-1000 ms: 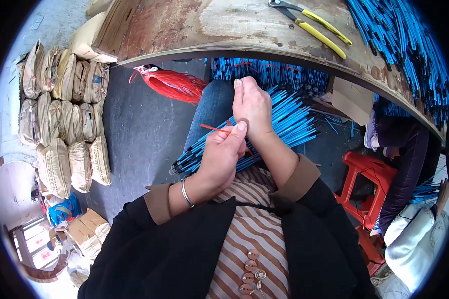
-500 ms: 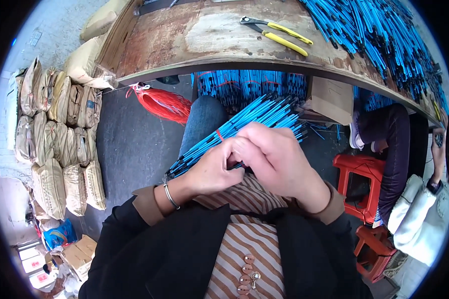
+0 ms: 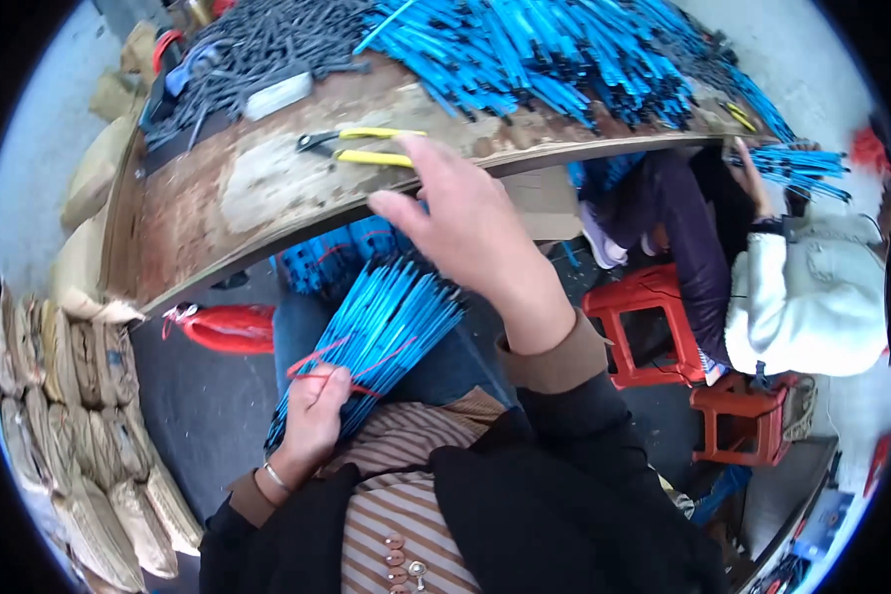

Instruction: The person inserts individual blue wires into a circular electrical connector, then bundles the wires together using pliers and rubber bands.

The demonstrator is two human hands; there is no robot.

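Observation:
My left hand (image 3: 317, 411) is closed on a bundle of thin blue rods (image 3: 391, 317) with black ends, which leans across my lap. A red tie (image 3: 369, 368) runs round the bundle, its loose ends sticking out by my fingers. Over the table's front edge, my right hand (image 3: 465, 218) is open, thumb and fingers apart, nothing in it. Its fingertips are at the handle ends of the yellow-handled pliers (image 3: 371, 157) lying on the wooden table (image 3: 277, 183); whether they touch cannot be told.
Loose blue rods (image 3: 554, 59) and dark grey pieces (image 3: 267, 49) are heaped on the table. Red strands (image 3: 228, 329) hang below it. Red stools (image 3: 643, 317) and a seated co-worker (image 3: 802, 287) holding blue rods are at right; stacked sacks (image 3: 59, 396) stand left.
My hands were together over the bundle; now they are apart. The right one has moved up to the pliers, the left one grips the tied bundle. The view has shifted to the right.

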